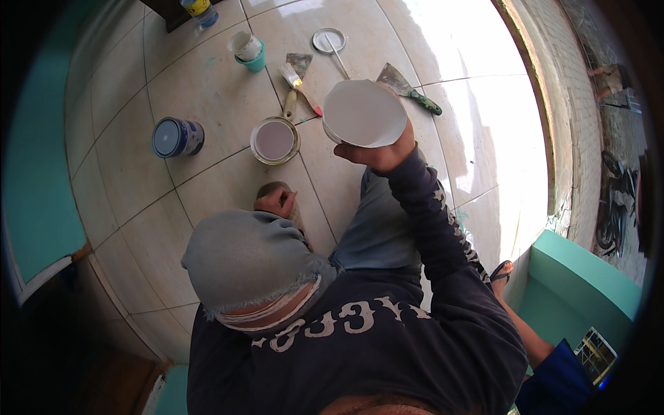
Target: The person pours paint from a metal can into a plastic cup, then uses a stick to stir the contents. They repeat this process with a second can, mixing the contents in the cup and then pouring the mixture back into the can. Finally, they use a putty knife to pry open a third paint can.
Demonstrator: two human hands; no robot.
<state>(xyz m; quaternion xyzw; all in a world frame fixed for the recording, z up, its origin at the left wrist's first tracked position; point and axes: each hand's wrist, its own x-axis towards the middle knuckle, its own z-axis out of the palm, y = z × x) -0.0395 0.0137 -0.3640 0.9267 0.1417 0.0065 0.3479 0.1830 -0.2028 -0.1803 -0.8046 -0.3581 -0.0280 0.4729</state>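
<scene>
My right hand [391,152] is raised over the tiles, its fingers around the side of a round pale container [365,114]. The broad face turned up to me is smooth and light grey; I cannot tell whether it is paint inside or a flat surface. My left hand [278,201] is low beyond my bent left knee, fingers curled. Something greyish-brown shows beside it, too unclear to name. Just past that hand an open paint tin [275,140] holds pale pinkish-grey paint. A paintbrush [301,90] lies across a putty knife [290,104], near the tin.
A closed blue tin [178,137] stands left. Farther off are a teal cup [252,61] with a white cup in it, a bottle [200,12], and a lid [328,40] with a stick. A green-handled scraper [423,101] lies right. A sandalled foot [501,271] belongs to another person.
</scene>
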